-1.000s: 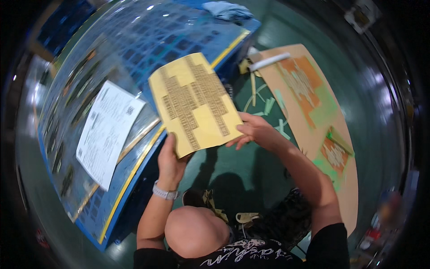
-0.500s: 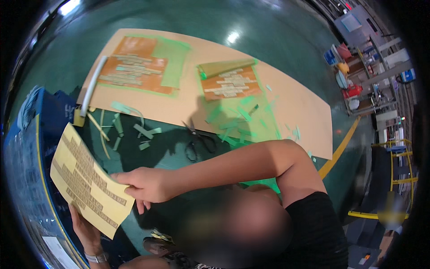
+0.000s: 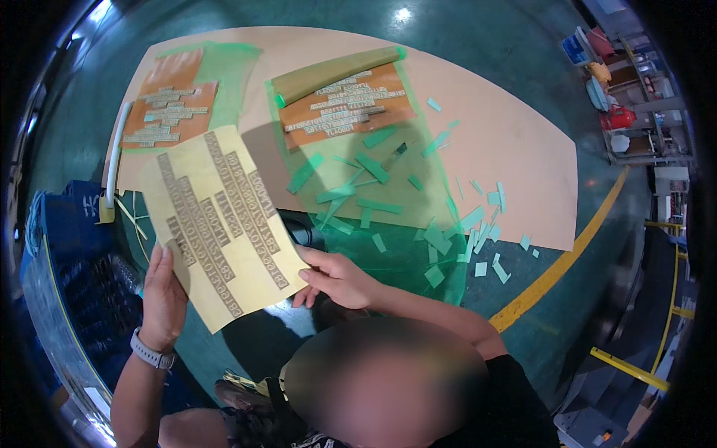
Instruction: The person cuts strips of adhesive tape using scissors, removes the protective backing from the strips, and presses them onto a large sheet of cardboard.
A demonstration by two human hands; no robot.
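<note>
In both hands I hold a pale yellow sheet point(image 3: 205, 257), tilted in front of me, with rows of dark stepped strips bearing letter shapes. My right hand point(image 3: 340, 280) pinches its lower right edge between thumb and fingers. My left hand point(image 3: 163, 302), with a light-strapped watch at the wrist, grips the left edge; part of its thumb side is behind the sheet. Beyond the sheet a large tan board point(image 3: 515, 179) bears two orange patches point(image 3: 385, 108) with similar strips. Scissors point(image 3: 305, 231) are mostly hidden behind the sheet; a dark handle shows.
Green translucent film point(image 3: 418, 257) hangs over the board's near edge, strewn with several pale green scraps point(image 3: 370, 168). A rolled sheet point(image 3: 336, 75) lies across the right patch. A white tube point(image 3: 117, 153) and blue crates point(image 3: 67, 224) stand left, a cluttered shelf point(image 3: 635, 142) far right.
The yellow sheet has moved right and up, turned more upright and faces me more. Both hands moved with it, and my right forearm has drawn back toward the lower edge. The view has shifted.
</note>
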